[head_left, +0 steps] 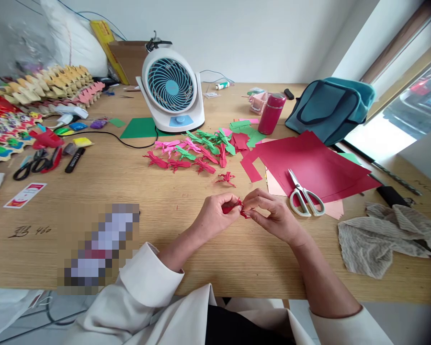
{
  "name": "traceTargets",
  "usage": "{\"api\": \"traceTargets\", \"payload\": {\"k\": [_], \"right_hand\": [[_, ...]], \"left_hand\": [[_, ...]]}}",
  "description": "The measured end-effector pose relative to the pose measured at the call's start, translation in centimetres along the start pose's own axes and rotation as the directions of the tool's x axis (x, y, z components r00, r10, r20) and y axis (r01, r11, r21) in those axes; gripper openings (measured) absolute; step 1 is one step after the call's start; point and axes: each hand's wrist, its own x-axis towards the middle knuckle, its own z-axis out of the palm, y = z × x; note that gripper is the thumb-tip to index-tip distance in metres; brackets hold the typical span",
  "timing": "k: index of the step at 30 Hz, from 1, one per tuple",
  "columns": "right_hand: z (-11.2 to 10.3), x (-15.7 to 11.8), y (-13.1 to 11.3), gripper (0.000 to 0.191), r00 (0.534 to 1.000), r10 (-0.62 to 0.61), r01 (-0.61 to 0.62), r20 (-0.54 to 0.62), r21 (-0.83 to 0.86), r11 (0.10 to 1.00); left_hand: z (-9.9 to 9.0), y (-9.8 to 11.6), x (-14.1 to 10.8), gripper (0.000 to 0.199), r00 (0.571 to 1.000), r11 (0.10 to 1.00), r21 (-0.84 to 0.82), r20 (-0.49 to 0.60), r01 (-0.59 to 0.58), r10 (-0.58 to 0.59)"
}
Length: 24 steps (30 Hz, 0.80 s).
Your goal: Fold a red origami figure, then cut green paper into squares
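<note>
Between my two hands is a small folded red paper piece (230, 209), mostly covered by my fingers. My left hand (217, 214) is closed round its body. The fingertips of my right hand (273, 215) pinch its right end, and the two hands almost touch. Just beyond them lies a finished-looking red folded paper figure (226, 179) with thin legs. Further back is a loose group of similar folded paper figures (204, 140) in red, green and pink. White-handled scissors (303, 195) rest to the right, partly on large red paper sheets (312, 167).
A white fan (172, 88) stands at the back, near a red thermos (272, 113) and a teal bag (328, 110). A crumpled cloth (377, 239) lies at right. Black scissors (30, 164), a black cutter (75, 160) and egg-tray crafts (46, 91) are at left. A blurred-out object (100, 247) lies near the front.
</note>
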Motion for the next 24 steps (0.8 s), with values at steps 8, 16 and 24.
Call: {"api": "traceTargets", "payload": {"k": [8,16,24], "right_hand": [[1.5,-0.4,0.0,0.013,0.958,0.251,-0.21,-0.141,0.253,0.944],[2.1,0.0,0.2,0.022,0.902,0.417,-0.297,-0.116,0.535,0.791],[2.3,0.5,0.2,0.031,0.884,0.452,-0.3,-0.118,0.599,0.742]], "left_hand": [[0.3,0.0,-0.1,0.009,0.998,0.999,-0.047,-0.054,0.012,-0.015],[0.5,-0.3,-0.1,0.013,0.995,0.973,-0.211,-0.017,0.09,-0.095],[0.3,0.2,-0.1,0.014,0.993,0.974,-0.192,0.01,0.116,-0.116]]}}
